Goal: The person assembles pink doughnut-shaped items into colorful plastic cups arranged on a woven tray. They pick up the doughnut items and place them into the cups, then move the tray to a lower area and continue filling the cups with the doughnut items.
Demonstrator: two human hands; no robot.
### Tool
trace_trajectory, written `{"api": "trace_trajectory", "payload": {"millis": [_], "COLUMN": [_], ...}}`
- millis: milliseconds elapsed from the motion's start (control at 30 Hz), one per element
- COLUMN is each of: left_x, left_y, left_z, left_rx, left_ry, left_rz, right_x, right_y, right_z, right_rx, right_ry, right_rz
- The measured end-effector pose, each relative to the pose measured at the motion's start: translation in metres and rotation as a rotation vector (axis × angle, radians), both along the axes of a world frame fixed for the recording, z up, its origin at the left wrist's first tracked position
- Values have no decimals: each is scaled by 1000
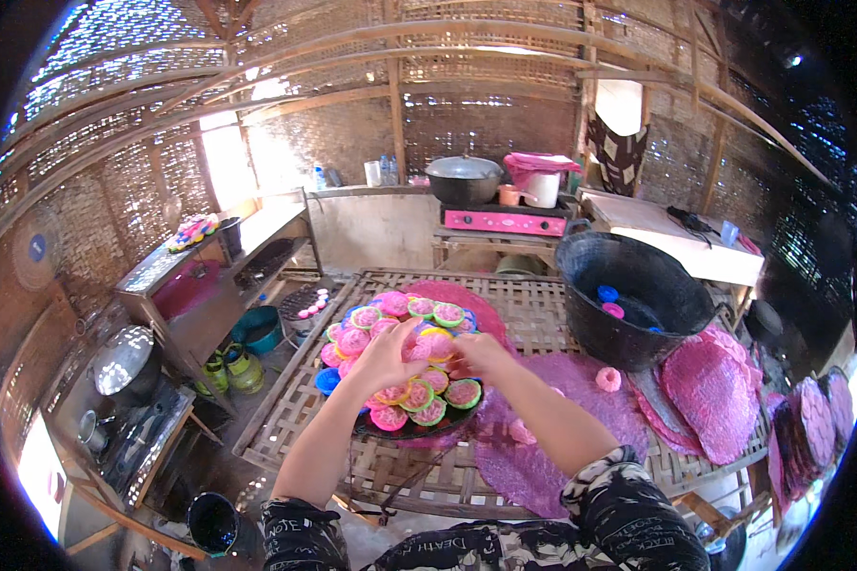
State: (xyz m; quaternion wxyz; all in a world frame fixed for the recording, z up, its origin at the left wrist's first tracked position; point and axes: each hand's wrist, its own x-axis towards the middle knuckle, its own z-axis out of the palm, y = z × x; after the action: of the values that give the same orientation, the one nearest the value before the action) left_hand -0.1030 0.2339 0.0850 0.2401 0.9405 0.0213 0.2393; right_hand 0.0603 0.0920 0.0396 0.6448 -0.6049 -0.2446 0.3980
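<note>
1. Left hand (383, 357): fingers spread, resting on the small round coloured moulds (419, 395).
2. Right hand (481, 357): fingers curled together, pinching one mould at the pile's right edge.
3. Moulds: pink, green and yellow, heaped on a dark round tray (405, 430) on the bamboo slat table (543, 314).
4. Right, farther: black tub (638, 300).
5. Far: pink tabletop stove (505, 221) with lidded pot (464, 178).

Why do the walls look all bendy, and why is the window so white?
In the head view, the fisheye lens curves the bamboo poles toward the round black rim. Daylight overexposes the window opening to glaring white, and the pot lid shines. The left hand and right hand over the tray of colourful cakes look slightly soft.
</note>
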Motion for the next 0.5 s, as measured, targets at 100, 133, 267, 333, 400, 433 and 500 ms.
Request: {"api": "trace_trajectory", "payload": {"millis": [100, 133, 267, 333, 400, 433, 500], "left_x": [33, 47, 103, 117, 125, 129, 132], "left_y": [-37, -53, -111, -133, -138, -138, -119], "left_z": [-5, -12, -47, -62, -65, -63, -54], "left_rx": [-40, -26, -49, 65, 25, 44, 168], "left_ry": [-67, -69, 166, 235, 250, 285, 174], "left_rz": [-227, -302, -418, -367, -434, -463, -365], "right_x": [27, 38, 64, 69, 68, 65, 62], "right_y": [-67, -91, -165, -192, -211, -216, -226], "right_z": [13, 17, 16, 7, -4, -9, -11], "right_rx": [59, 54, -1, -340, -646, -800, -756], "right_ry": [82, 158, 44, -570, -1182, -1448, -1511], "right_rz": [-96, -115, -463, -586, -519, -360, -186]}}
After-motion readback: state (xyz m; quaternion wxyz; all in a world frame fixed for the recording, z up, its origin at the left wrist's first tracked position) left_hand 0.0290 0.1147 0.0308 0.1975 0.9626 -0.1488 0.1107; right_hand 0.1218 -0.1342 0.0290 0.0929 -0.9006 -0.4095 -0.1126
